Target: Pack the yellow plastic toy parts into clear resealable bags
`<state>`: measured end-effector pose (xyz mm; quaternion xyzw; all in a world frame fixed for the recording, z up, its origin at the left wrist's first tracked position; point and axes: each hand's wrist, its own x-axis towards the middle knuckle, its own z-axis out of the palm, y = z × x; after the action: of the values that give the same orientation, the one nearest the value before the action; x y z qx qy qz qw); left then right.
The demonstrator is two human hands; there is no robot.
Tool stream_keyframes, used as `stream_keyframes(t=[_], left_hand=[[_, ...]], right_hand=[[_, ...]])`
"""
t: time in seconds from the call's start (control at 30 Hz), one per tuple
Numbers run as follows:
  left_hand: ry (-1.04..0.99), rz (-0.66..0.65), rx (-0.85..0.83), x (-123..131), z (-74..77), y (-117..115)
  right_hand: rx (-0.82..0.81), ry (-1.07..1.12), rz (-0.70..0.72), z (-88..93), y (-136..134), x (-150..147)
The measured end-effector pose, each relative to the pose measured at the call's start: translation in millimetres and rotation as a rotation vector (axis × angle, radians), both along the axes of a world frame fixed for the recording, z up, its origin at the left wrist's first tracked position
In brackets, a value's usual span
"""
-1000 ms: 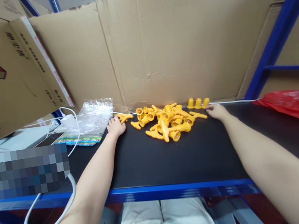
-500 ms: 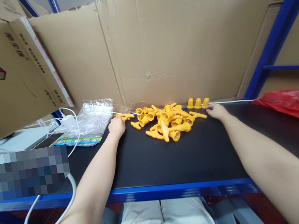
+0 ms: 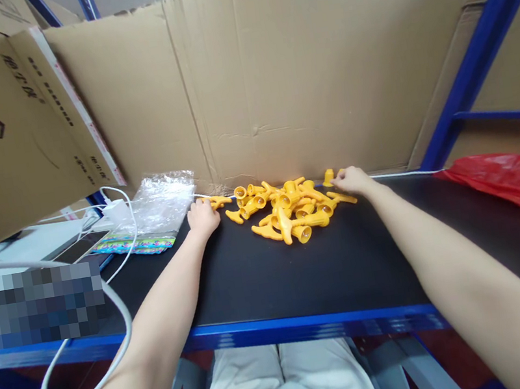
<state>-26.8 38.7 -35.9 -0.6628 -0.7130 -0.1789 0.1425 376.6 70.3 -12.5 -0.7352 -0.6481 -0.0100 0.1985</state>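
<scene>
A heap of yellow plastic parts (image 3: 291,206), some cup-shaped and some branched, lies on the black tabletop (image 3: 293,281). Left of it, my left hand (image 3: 203,218) rests with curled fingers by yellow branched pieces (image 3: 219,201); whether it grips one is hard to tell. My right hand (image 3: 350,179) is at the heap's right, beside an upright yellow cup (image 3: 329,177). Its fingers are bent together near that cup and cover the place around them, so what they hold cannot be made out.
Clear plastic bags (image 3: 167,199), a colourful packet (image 3: 149,241), a phone (image 3: 83,247) and a looping white cable (image 3: 123,308) are at the left. A red bag (image 3: 510,184) lies right. Cardboard (image 3: 319,67) stands behind; a blue post (image 3: 478,48) slants at right.
My right hand has moved left along the row of upright yellow cups, and only one cup now shows beside it. My left hand has hardly moved. The view has shifted slightly.
</scene>
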Motion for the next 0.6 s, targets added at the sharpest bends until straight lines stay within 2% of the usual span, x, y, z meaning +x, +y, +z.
stream_keyframes(t=[0.1,0.27,0.37,0.53,0.6], left_hand=[[-0.006,-0.018,0.049,4,5.6,-3],[-0.018,-0.110,0.091,15,15.1,-9],[-0.023,-0.174,0.125,20,18.8,-11],[-0.039,-0.255,0.175,26,22.2,-14],[-0.034,-0.291,0.199,27,23.0,-15]], right_hand=[[-0.146,-0.029,0.028,7.3,-2,-14],[-0.357,0.080,0.101,15.9,-9,-31],[-0.310,0.018,0.130,23.8,-12,-43],[-0.106,-0.116,0.234,42.5,-30,-82],[-0.154,-0.118,0.296,47.6,-42,-99]])
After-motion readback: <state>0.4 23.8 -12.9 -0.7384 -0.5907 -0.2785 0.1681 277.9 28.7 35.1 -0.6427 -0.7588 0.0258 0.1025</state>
